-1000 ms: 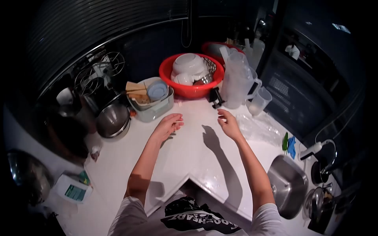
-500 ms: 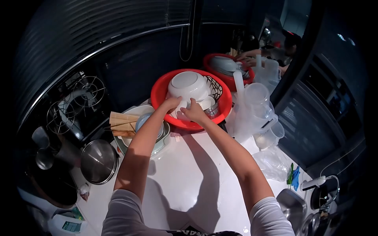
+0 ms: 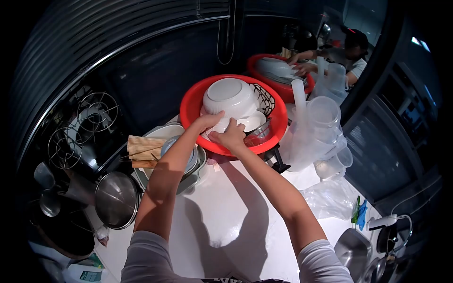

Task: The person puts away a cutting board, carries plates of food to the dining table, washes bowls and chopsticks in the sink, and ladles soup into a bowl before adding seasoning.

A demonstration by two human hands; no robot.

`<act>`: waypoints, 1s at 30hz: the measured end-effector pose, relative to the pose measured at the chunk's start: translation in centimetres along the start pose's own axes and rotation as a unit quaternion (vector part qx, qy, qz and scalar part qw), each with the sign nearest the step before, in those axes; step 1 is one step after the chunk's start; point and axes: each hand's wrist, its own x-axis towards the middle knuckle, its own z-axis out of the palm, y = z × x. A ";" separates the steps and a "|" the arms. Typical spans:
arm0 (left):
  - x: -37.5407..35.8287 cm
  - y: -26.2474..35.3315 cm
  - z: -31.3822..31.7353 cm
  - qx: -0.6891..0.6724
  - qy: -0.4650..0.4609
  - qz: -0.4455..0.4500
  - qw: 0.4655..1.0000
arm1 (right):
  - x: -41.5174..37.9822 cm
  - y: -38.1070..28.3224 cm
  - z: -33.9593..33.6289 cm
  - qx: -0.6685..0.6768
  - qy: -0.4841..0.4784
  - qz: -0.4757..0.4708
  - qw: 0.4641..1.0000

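A red basin point(image 3: 188, 101) at the back of the white counter holds dishes. An upside-down white bowl point(image 3: 227, 96) lies on top, with a smaller white dish point(image 3: 252, 121) and a black-and-white patterned piece point(image 3: 264, 101) beside it. My left hand point(image 3: 209, 122) is at the basin's front left, its fingers on a white dish just below the big bowl. Close to its right, my right hand point(image 3: 230, 136) has its fingers bent around the same white dish's edge. Some fingertips of both hands are hidden.
Left of the basin, a pale green tub point(image 3: 200, 165) holds bowls and a bamboo mat point(image 3: 144, 148). Clear plastic containers point(image 3: 318, 118) and a plastic bag point(image 3: 330, 198) stand right. A steel pot lid point(image 3: 116, 200) lies left; a sink point(image 3: 354, 250) is lower right. A window reflects a person.
The view has shifted slightly. My right hand has moved a little down and left relative to the basin, closer to my left hand, with its fingers more bent. The big bowl stays in the basin.
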 end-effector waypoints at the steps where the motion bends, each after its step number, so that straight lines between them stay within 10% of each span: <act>1: 0.7 -0.6 -0.3 -0.006 -0.013 0.000 1.000 | 0.0 -0.2 -0.1 0.007 0.000 0.010 1.000; 3: 4.2 -2.6 -1.1 -0.040 -0.081 -0.019 0.996 | 0.1 -0.4 -0.3 0.020 0.000 0.032 0.999; 6: 4.5 -3.2 -0.5 -0.068 0.104 0.025 0.992 | 0.4 -0.2 -0.6 0.012 -0.004 0.038 0.999; 12: -0.2 1.0 -1.4 -0.140 0.005 -0.074 0.987 | 0.2 -0.8 -1.8 0.073 -0.003 0.060 0.996; 18: 1.5 0.3 -0.5 -0.355 0.011 -0.002 0.935 | -0.2 -0.4 -2.0 0.145 0.031 0.024 0.989; 24: -7.2 7.5 2.0 -0.232 0.090 0.146 0.957 | -3.1 -0.6 -5.3 0.257 0.120 -0.044 0.958; 27: -13.3 10.6 6.0 0.130 0.247 0.256 0.926 | -7.2 0.3 -9.0 0.542 0.044 -0.015 0.839; 30: -19.8 11.3 12.8 0.218 0.252 0.399 0.854 | -13.9 3.6 -14.4 0.702 -0.116 -0.033 0.702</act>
